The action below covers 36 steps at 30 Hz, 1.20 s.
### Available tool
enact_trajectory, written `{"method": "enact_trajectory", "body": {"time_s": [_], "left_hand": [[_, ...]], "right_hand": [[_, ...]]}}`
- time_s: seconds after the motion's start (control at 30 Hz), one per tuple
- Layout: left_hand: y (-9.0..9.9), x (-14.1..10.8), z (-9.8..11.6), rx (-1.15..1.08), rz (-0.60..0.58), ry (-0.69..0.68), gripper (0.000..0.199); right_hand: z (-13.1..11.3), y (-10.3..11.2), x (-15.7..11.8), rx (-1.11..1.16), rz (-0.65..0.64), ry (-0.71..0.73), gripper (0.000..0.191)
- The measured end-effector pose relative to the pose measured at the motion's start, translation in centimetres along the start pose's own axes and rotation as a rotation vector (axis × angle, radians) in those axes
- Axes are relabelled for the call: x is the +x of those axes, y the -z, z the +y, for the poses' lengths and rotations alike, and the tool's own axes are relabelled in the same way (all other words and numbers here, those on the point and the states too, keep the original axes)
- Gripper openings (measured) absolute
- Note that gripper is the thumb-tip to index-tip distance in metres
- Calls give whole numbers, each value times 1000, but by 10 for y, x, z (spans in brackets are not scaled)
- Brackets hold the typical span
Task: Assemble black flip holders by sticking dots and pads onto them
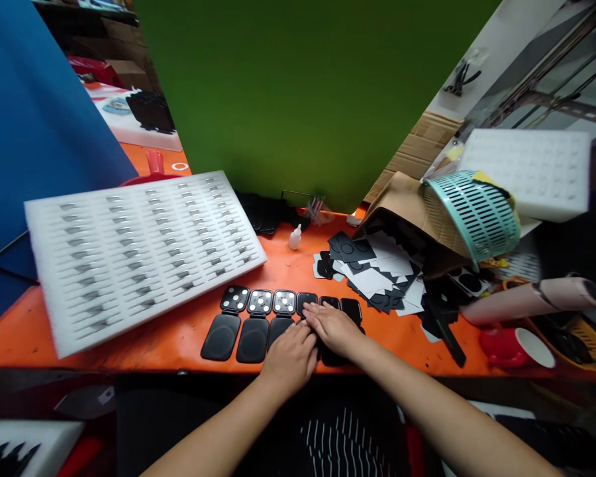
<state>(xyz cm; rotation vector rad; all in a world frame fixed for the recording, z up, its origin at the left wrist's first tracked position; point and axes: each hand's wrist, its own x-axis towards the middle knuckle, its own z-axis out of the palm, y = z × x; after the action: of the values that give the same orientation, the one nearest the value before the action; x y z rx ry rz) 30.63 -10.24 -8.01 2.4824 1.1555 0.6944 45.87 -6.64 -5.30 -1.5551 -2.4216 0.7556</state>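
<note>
Several black hinged pads lie in a row along the front of the orange table. On the left, a pad's upper plate carries white dots; its lower plate is plain black. My left hand rests over the lower plates in the middle of the row, its fingers bent and close together. Touching it, my right hand reaches across the pads, fingertips near the upper plate of the fourth pad. Whatever is under the fingers of both hands is hidden.
A white slotted foam tray lies at the left. Behind the pads stands a small white bottle. To the right are cut sheets, a cardboard box, a teal basket, a pink bottle and a red mug.
</note>
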Motion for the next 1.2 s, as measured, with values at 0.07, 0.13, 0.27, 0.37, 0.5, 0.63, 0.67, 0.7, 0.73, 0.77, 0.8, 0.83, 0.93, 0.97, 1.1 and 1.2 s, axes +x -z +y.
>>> {"method": "enact_trajectory", "body": {"time_s": [0.07,0.13,0.27,0.37,0.5,0.63,0.67,0.7,0.73,0.77,0.8,0.83,0.93,0.97,1.1,1.2], "left_hand": [[0,0,0,7,-16,-20,32],[1,0,0,13,-19,-38,33],[1,-1,2,29,2,-71,34],[0,-2,3,58,23,-78,35],[-3,-4,3,84,38,-65,35],[-3,-4,4,93,11,-32,35],[-3,-3,4,94,4,-27,34],[-3,-3,4,95,-2,-24,34],[-3,-3,4,96,-8,-22,35],[-3,-2,4,97,-13,-21,35],[-3,-2,4,97,-18,-21,35],[-4,-1,4,99,-21,-21,35],[-4,0,4,103,-23,-21,35],[-4,0,4,104,-22,-21,35],[-2,2,4,91,-17,-15,36],[-2,3,4,75,-6,-25,35]], "right_hand": [[2,-1,4,-13,11,-2,39],[0,-2,6,-31,32,-16,39],[-6,-1,7,-2,88,-50,37],[2,8,12,131,88,-81,34],[28,18,17,447,221,-236,34],[41,12,7,463,322,-229,31],[41,9,2,393,309,-194,32],[39,7,-2,313,295,-156,34],[37,6,-6,237,278,-115,37],[34,4,-9,170,261,-75,40],[31,4,-11,113,247,-40,42],[29,3,-12,66,232,-8,43],[23,2,-10,-22,173,88,41],[22,1,-8,-40,156,115,41],[18,-6,-4,-100,90,136,42],[16,-10,-2,-156,30,105,43]]}}
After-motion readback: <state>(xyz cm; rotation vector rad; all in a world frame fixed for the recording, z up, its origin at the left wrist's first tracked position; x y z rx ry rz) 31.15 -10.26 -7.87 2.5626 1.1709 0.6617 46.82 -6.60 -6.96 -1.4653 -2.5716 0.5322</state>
